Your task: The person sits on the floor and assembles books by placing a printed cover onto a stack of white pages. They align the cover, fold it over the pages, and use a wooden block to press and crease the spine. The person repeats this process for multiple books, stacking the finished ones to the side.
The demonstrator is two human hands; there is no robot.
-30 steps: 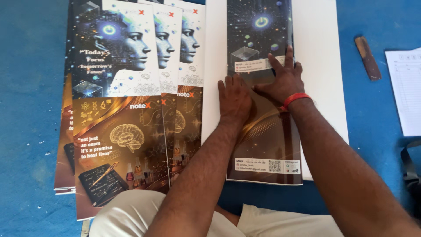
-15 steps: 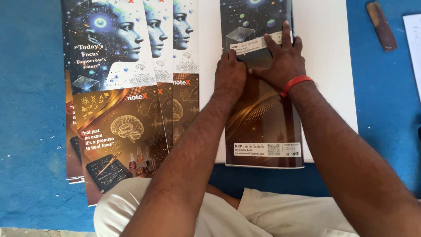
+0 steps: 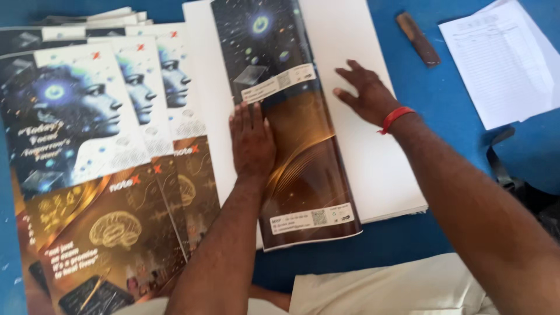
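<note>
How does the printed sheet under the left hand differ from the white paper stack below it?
The printed sheet is dark, with blue and gold artwork; the white paper stack is plain. The sheet is narrower and curls up at its right edge, the stack lies flat. The left hand presses the sheet; the right hand rests on the stack.

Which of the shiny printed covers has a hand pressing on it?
The folded dark cover lying on the white sheets. The left hand lies flat on it; the fanned covers to the left are untouched.

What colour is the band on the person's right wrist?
The wristband is red, seen clearly in the head view, just behind the right hand resting on white sheets.
</note>
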